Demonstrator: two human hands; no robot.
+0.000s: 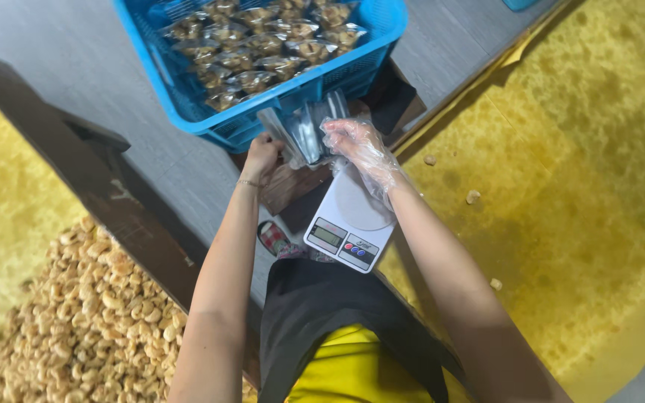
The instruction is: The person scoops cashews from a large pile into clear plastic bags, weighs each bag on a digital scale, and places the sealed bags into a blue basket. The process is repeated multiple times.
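1. Nearest the head camera sits the person's dark apron (337, 313) over yellow clothing, with both forearms reaching forward from it.
2. Just beyond, a white kitchen scale (352, 224) with a round platform rests on a dark wooden block, its display facing the person.
3. Above the scale, the left hand (263, 154), bare, is closed around the lower edge of a bundle of empty clear plastic pouches (304, 130); the fingers are curled in, pinching the stack.
4. Opposite it, the right hand (360, 145), covered by a thin transparent glove, has its fingers spread loosely over the top of the same bundle, touching it rather than gripping.
5. As a judgement, the pouches look very light, limp and slippery; the sheets could slide against each other or fan out, so a firm pinch across the whole stack near one edge seems the safest hold.
6. Behind the bundle, and touching it, stands a blue plastic basket (188, 104) holding filled, sealed pouches of nuts (255, 45).
7. At lower left lies a heap of loose cashews (91, 328).
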